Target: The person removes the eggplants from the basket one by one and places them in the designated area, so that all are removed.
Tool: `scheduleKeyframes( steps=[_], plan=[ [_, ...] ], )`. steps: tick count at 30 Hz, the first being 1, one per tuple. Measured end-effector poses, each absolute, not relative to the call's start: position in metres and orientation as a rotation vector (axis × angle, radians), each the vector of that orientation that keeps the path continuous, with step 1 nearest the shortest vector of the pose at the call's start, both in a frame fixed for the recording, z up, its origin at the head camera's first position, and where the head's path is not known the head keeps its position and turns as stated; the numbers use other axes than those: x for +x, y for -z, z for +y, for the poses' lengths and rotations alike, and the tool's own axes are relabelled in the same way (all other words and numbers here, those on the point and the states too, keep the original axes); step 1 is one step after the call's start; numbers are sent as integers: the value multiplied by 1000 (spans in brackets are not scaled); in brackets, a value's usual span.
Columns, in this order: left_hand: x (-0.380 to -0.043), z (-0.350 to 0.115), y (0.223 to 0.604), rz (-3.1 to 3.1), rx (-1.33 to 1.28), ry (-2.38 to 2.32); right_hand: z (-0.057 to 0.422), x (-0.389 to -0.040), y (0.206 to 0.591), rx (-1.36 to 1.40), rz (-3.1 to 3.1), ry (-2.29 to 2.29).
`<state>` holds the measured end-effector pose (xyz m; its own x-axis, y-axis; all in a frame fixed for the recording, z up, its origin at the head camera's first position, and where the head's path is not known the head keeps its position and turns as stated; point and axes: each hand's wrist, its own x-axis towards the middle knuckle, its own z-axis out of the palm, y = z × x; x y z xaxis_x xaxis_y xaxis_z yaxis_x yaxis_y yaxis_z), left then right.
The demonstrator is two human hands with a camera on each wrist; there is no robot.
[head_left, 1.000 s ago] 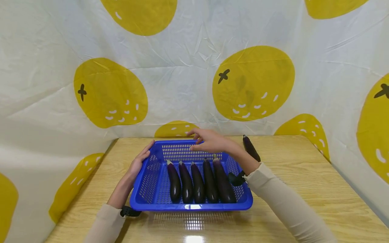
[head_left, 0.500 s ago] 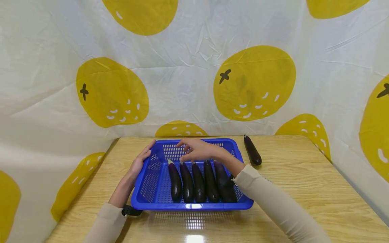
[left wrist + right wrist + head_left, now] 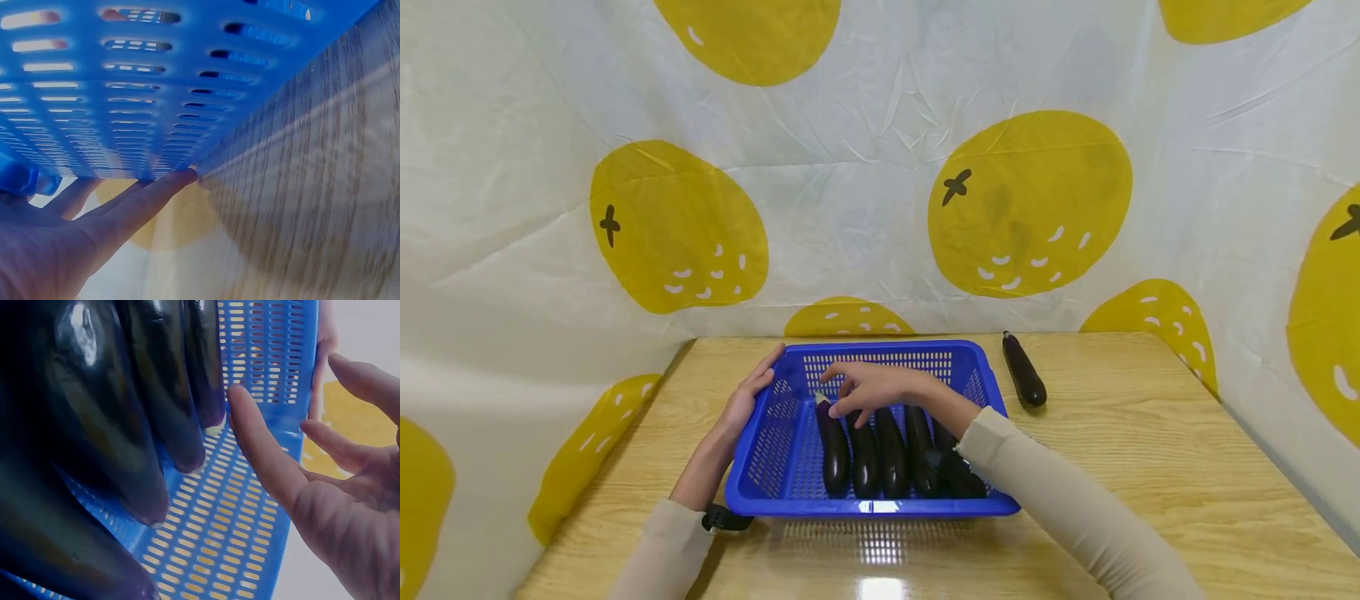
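A blue perforated plastic basket (image 3: pixel 872 507) holds several dark eggplants side by side, stems toward its far wall. My left hand (image 3: pixel 745 404) rests along the basket's left side. In the left wrist view its fingers stretch straight along the outer wall (image 3: pixel 134 81). Over the inside of the basket hovers my right hand (image 3: pixel 880 386), thumb and fingers spread apart, its thumb at the stem end of the leftmost eggplant (image 3: pixel 834 458). Nothing lies between those fingers in the right wrist view, where eggplants (image 3: pixel 94 406) fill the left side. The right forearm partly covers the rightmost eggplants.
One loose eggplant (image 3: pixel 1024 372) lies on the wooden table (image 3: pixel 1150 450) to the right of the basket. A white sheet (image 3: pixel 842 225) printed with big yellow fruits hangs behind the table and along its left and right sides.
My right hand has moved left and down, from above the basket's far rim to the leftmost eggplant's stem end. The left hand stays at the basket's side.
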<state>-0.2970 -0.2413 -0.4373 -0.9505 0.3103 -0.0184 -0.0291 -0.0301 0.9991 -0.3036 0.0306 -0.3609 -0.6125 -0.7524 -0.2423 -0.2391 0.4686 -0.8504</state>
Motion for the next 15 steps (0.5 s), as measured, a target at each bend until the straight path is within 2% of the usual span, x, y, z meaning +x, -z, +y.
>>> scheduleKeyframes(
  steps=[15],
  plan=[
    [-296,-240,436,2020,314,-2084,15,-300,368,-555,1996,1065]
  ],
)
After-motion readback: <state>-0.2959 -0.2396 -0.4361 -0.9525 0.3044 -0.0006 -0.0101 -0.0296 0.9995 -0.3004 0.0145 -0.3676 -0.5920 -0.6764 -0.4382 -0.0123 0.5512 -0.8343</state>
